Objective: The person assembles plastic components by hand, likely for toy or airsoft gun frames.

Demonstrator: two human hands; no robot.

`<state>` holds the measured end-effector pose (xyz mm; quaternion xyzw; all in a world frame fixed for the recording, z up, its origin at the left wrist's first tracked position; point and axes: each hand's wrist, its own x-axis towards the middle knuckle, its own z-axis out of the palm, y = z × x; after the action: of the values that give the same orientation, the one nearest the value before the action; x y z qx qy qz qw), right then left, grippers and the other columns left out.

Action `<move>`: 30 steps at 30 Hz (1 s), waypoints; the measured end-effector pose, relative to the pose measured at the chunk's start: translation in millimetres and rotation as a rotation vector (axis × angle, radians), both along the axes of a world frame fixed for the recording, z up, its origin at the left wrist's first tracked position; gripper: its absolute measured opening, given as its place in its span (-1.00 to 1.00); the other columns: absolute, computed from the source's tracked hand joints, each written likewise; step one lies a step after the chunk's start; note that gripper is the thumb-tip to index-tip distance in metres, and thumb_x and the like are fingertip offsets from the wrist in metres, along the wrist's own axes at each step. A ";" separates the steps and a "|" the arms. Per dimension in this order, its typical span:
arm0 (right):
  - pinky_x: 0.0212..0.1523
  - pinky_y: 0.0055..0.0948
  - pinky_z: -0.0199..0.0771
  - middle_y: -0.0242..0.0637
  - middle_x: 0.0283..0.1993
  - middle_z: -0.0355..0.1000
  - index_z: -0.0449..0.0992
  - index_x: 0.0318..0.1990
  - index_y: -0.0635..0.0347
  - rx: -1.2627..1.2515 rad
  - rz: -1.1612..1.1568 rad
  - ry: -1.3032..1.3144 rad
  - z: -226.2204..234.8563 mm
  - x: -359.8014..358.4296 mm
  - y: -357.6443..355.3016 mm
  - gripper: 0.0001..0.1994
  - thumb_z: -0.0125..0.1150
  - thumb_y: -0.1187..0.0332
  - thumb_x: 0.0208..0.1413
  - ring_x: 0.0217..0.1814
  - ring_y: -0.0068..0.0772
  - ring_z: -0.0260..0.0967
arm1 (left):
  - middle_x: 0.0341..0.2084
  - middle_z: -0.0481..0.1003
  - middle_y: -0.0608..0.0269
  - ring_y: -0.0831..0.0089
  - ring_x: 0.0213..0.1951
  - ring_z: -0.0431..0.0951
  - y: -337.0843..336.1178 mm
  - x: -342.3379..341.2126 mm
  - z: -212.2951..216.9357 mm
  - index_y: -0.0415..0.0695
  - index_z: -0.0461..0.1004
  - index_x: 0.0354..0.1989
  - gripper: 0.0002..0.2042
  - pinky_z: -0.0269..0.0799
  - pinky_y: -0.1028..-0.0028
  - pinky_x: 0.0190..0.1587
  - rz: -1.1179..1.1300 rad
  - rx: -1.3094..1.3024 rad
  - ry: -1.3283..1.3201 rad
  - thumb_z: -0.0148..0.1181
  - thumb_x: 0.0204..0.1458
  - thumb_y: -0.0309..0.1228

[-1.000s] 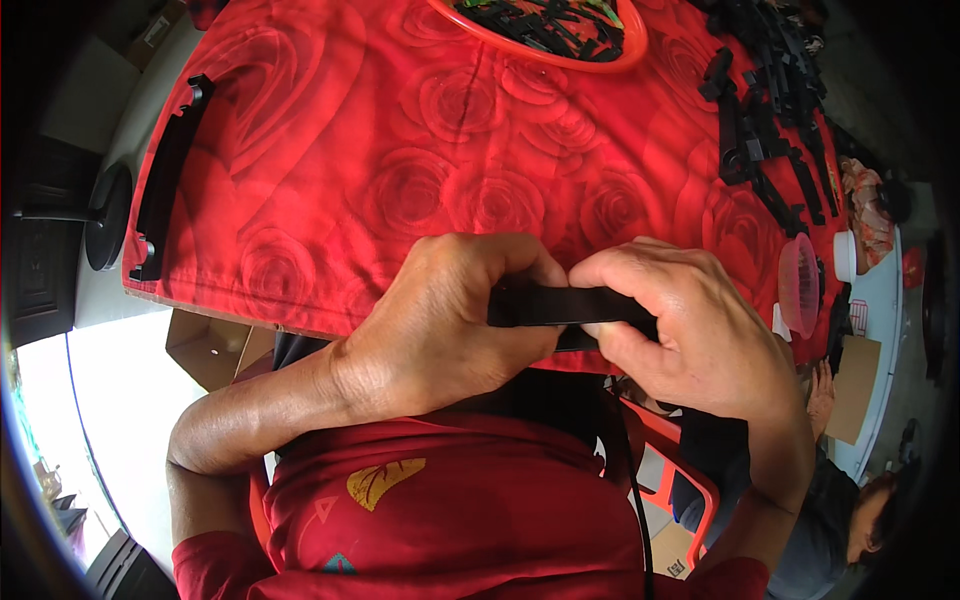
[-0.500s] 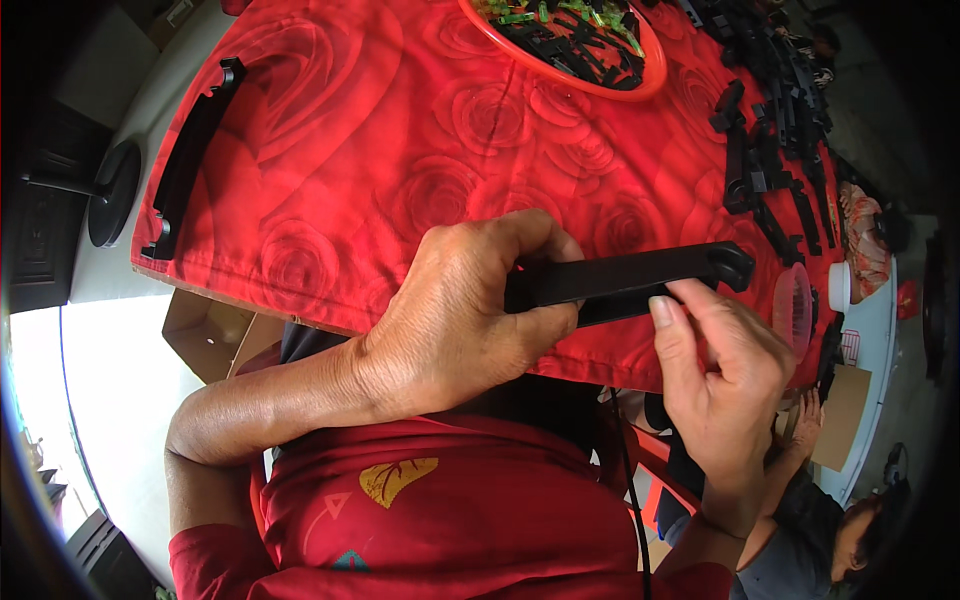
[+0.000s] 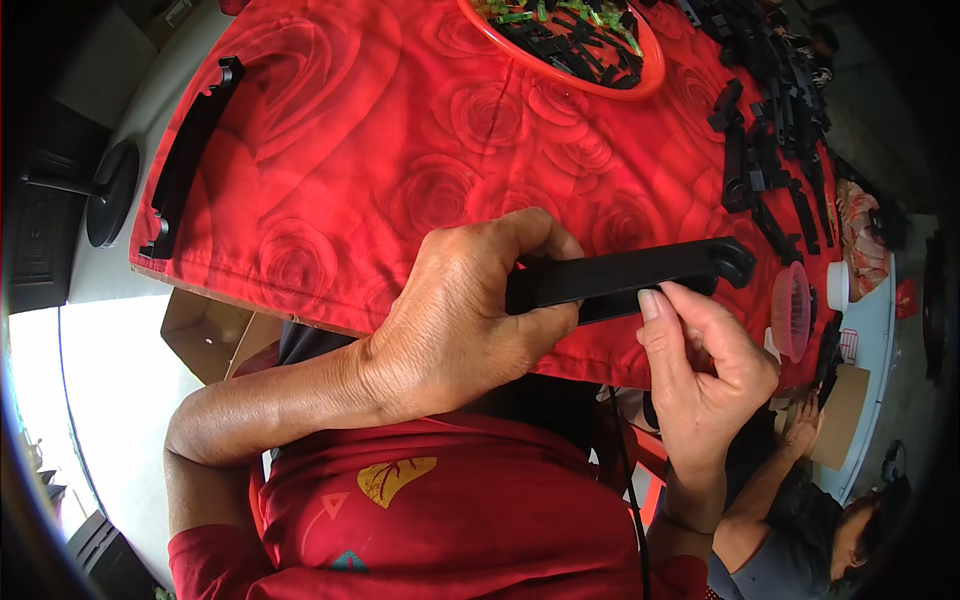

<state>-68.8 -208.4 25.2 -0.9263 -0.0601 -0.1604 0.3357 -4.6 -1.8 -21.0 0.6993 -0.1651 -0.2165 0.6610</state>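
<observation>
My left hand (image 3: 470, 310) is closed around one end of a long black plastic bar (image 3: 640, 275), holding it level above the near edge of a table covered with a red rose-patterned cloth (image 3: 400, 170). My right hand (image 3: 700, 370) is under the bar's right half, its fingertips pressed against the lower side of the bar near the rounded end.
A second long black plastic piece (image 3: 190, 150) lies at the cloth's left edge. An orange-rimmed bowl (image 3: 640, 85) with black and green parts sits at the far side. Several black parts (image 3: 770, 140) are piled at right, near a pink ribbed lid (image 3: 790, 310). Another person (image 3: 830, 500) crouches lower right.
My hands were together over the bar a second ago. The right hand has since slid right and dropped below it, exposing the bar's full length and rounded end.
</observation>
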 end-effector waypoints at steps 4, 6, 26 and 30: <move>-0.44 -0.68 0.41 -0.36 -0.40 0.63 0.66 -0.09 0.41 0.133 -0.059 0.121 3.0 2.6 4.8 -0.83 0.43 0.64 0.17 -0.42 -0.81 0.46 | -0.37 0.58 0.37 0.68 -0.30 0.56 -1.2 -0.8 -3.9 -0.27 0.55 -0.09 -0.77 0.48 0.58 -0.26 0.011 -0.009 0.008 0.29 0.05 -0.61; -0.46 -0.71 0.35 -0.42 -0.43 0.61 0.65 -0.11 0.38 0.223 -0.060 0.147 0.3 2.5 0.7 -0.85 0.42 0.64 0.18 -0.44 -0.85 0.42 | -0.37 0.57 0.38 0.69 -0.31 0.55 -1.3 -0.6 -3.1 -0.27 0.55 -0.09 -0.77 0.48 0.59 -0.26 0.013 -0.006 0.012 0.29 0.05 -0.61; -0.51 -0.72 0.31 -0.38 -0.47 0.59 0.65 -0.23 0.37 0.209 -0.041 0.052 -6.0 9.5 5.1 -0.89 0.46 0.66 0.13 -0.46 -0.81 0.45 | -0.40 0.60 0.26 0.62 -0.34 0.59 -1.5 -3.7 -7.6 -0.33 0.56 0.06 -0.70 0.51 0.51 -0.31 0.015 0.019 -0.243 0.29 0.15 -0.53; -0.53 -0.73 0.27 -0.38 -0.50 0.59 0.66 -0.24 0.38 0.285 -0.029 0.108 -9.7 14.0 -2.7 -0.90 0.46 0.66 0.12 -0.48 -0.83 0.43 | -0.41 0.61 0.24 0.58 -0.35 0.62 -0.3 -7.3 -7.7 -0.34 0.55 0.10 -0.67 0.53 0.49 -0.31 -0.003 0.047 -0.253 0.30 0.17 -0.51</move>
<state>-54.8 -211.1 15.5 -0.8773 -0.0050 -0.1219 0.4641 -11.9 -2.1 -28.7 0.7359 -0.2429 -0.1314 0.6182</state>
